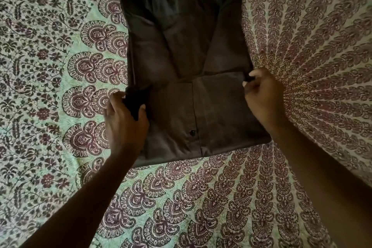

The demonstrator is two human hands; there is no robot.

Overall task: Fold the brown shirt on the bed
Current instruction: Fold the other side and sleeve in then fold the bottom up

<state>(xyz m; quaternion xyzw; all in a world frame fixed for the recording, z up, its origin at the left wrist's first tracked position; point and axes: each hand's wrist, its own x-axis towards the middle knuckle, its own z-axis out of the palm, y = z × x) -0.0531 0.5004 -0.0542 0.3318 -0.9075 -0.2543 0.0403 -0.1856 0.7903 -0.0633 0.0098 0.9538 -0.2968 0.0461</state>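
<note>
The brown shirt (181, 46) lies on the bed as a narrow rectangle, its sleeves folded inward and its collar at the far end. The near hem part is turned up over the body, showing the button strip and one dark button (192, 132). My left hand (124, 125) grips the left corner of that turned-up flap, thumb on top. My right hand (261, 98) pinches the flap's right corner between curled fingers. Both corners sit a little above the shirt's middle fold line.
A bedsheet (201, 197) printed in green and maroon paisley covers the whole bed around the shirt. Its pattern fans out to the right (322, 46). My two bare forearms reach in from the lower corners.
</note>
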